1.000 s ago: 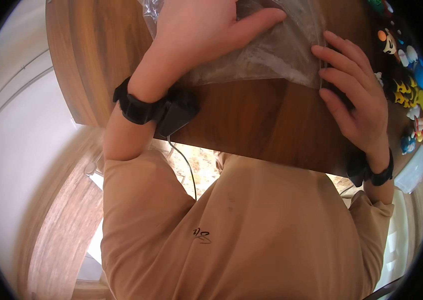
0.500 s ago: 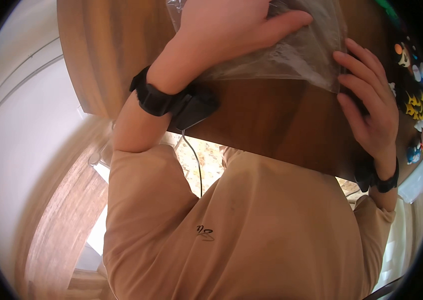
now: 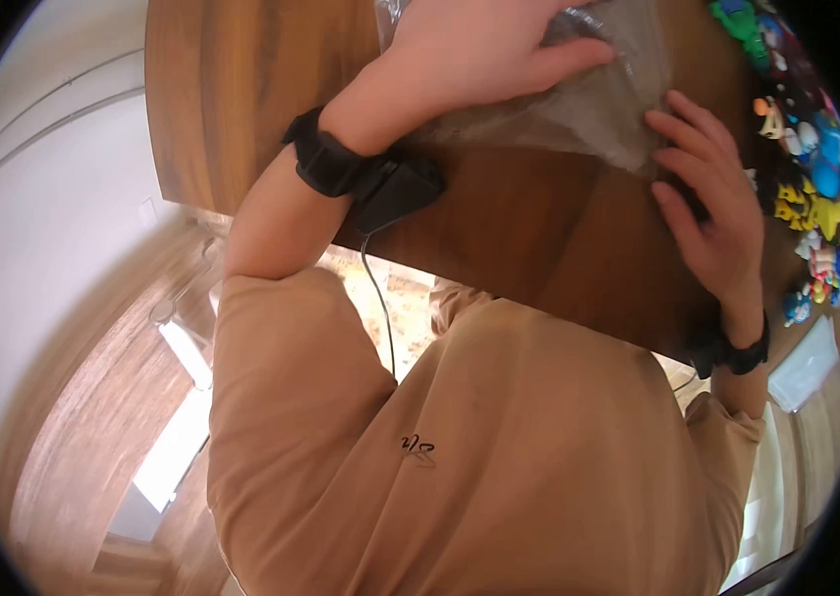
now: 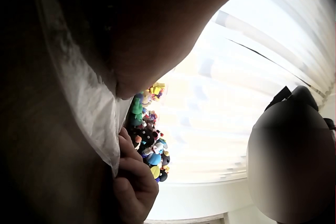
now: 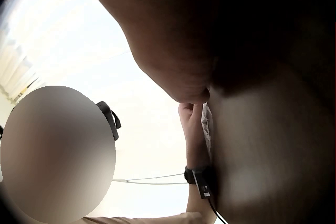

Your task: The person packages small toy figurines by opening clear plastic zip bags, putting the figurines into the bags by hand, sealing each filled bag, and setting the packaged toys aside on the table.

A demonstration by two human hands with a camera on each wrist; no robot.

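1. The left hand (image 3: 485,50) looks unclenched, thumb straight across the clear plastic bag (image 3: 559,124); its other fingers mostly leave the head view.
2. The right hand (image 3: 716,204) is relaxed, loosely bent fingertips at the bag's right edge.
3. The bag lies flat, near edge slanting, one corner pointing toward the person; its long axis cannot be told.
4. The left forearm angles inward over the dark wooden table (image 3: 499,223).
5. Small figurines (image 3: 822,169) crowd the right; a pale wall (image 3: 53,199) stands left.
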